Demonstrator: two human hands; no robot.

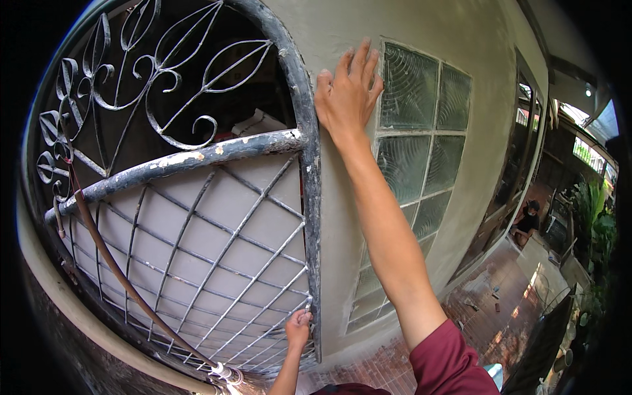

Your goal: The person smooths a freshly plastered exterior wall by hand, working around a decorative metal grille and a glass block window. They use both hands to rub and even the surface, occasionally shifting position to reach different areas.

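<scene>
My right hand [349, 93] lies against the plastered wall [339, 263], fingers spread, between the gate's post and the glass block window [422, 118]. Low down, my left hand [298, 329] is closed at the lower right part of the metal gate [311, 217], close to its upright edge. A small pale bit shows at its fingertips, too small to name. Dark paint on the gate is worn and flaking, with bare light patches along the curved crossbar [217, 153]. Below that bar runs a lattice of thin rods [227, 247]; above it are scrolled leaf shapes [158, 66].
A brown hose or cable [125, 283] hangs slantwise across the gate down to a white fitting [226, 373]. Reddish floor tiles [487, 296] stretch to the right, with small scattered pieces. Farther back a person [526, 222] in dark clothes crouches near plants [592, 210].
</scene>
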